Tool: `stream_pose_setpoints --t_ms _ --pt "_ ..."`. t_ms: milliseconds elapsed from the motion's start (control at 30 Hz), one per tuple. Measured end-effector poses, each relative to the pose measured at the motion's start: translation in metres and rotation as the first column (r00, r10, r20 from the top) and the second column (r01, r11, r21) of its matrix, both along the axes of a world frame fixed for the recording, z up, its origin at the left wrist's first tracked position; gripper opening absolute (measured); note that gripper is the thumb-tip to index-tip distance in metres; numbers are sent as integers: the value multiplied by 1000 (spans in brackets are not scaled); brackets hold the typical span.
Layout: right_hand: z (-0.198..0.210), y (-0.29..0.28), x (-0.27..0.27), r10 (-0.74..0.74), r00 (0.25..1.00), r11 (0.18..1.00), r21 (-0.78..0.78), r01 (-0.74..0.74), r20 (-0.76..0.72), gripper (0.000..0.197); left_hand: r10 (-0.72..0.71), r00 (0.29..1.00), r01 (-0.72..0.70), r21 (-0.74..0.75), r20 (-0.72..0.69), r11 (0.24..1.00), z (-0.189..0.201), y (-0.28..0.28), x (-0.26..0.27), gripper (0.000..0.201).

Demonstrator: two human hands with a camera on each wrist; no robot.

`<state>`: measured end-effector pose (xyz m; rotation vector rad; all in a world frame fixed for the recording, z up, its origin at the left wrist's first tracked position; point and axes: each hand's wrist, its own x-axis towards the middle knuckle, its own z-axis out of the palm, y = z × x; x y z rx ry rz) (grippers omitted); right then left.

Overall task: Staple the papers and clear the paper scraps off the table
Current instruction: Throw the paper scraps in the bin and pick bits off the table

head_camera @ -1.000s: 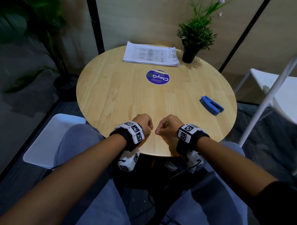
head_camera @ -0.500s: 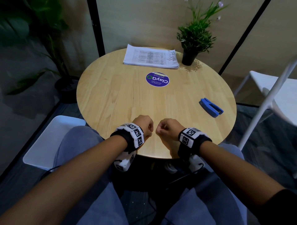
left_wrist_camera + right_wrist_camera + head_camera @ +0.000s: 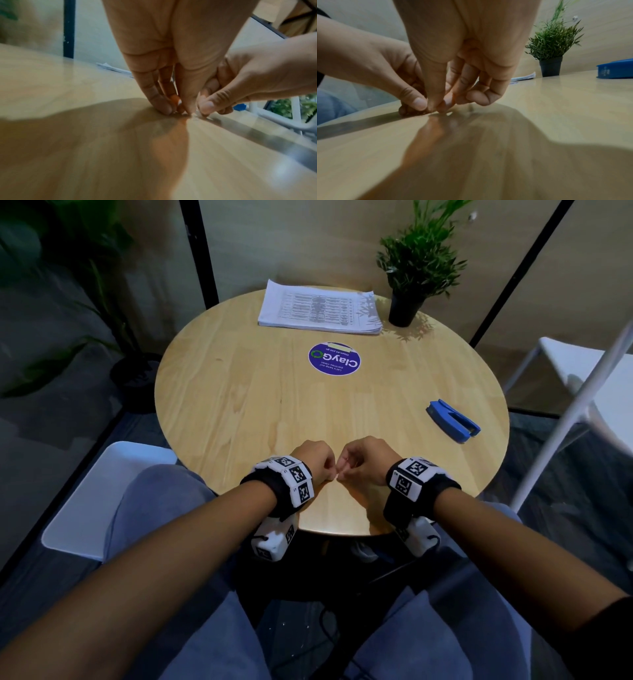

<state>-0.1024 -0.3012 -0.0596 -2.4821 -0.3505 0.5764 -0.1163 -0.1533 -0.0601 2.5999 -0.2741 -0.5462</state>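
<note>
A stack of printed papers [image 3: 318, 309] lies at the far edge of the round wooden table [image 3: 239, 392]. The blue stapler [image 3: 452, 421] lies on the right side, away from both hands. My left hand [image 3: 329, 477] and right hand [image 3: 343, 475] meet at the near edge, fingers curled, tips pressed to the wood and touching each other. In the left wrist view the left fingertips [image 3: 169, 110] and the right thumb [image 3: 205, 106] pinch down at one spot. A tiny pale speck [image 3: 194, 115] shows there, too small to identify.
A potted plant [image 3: 411, 278] stands at the back right beside the papers. A round purple sticker [image 3: 335, 358] marks the table's middle. White chairs stand at the left [image 3: 102, 498] and right [image 3: 582, 364]. My knees are under the near edge.
Both fists, held slightly apart before, have closed in until their fingertips touch and press on the table. Papers and stapler have not moved.
</note>
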Motion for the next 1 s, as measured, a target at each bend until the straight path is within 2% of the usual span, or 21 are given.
stream_pose_setpoints --t_ms 100,300,433,567,767,1000 --pt "3 -5 3 -40 999 999 -4 40 -2 13 30 1000 -30 -40 8 999 0 10 0 13" --pt "4 -10 -2 -77 997 993 -89 79 30 12 52 998 -53 -29 -18 998 1 13 -4 26" --pt "1 1 -4 -92 996 994 -50 93 17 10 46 999 -46 -28 -1 999 1 5 -4 16" --pt "4 0 -2 -119 992 993 2 119 -32 13 42 999 -41 -31 4 999 2 7 -3 13" --pt "-3 -1 -9 -165 985 983 70 168 -52 32 53 999 -53 -46 -2 998 -1 11 -3 13" --pt "-9 0 -8 -138 989 978 153 143 -45 19 60 998 -61 -60 -23 996 -2 10 -3 12"
